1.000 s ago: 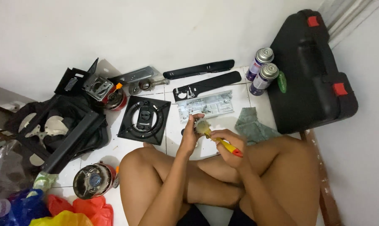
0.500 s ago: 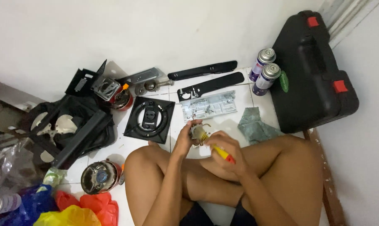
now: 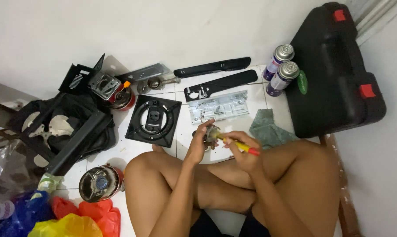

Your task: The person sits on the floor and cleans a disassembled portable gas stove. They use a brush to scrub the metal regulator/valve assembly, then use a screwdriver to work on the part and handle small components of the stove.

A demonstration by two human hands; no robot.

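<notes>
Hiding small metal part (image 3: 211,135): left hand (image 3: 198,142); right hand (image 3: 242,151) grips screwdriver (image 3: 240,145).

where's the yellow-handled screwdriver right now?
In the head view, just right of centre: the yellow-handled screwdriver is in the right hand, tip against the small metal part held by the left hand, above the crossed legs.

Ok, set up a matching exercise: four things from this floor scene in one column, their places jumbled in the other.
1 screwdriver
2 gas cans
3 black case
4 grey cloth

a leaning in the corner
b on the tile by the right knee
c in the right hand
d standing beside the case

Pairs: 1-c, 2-d, 3-a, 4-b
</notes>
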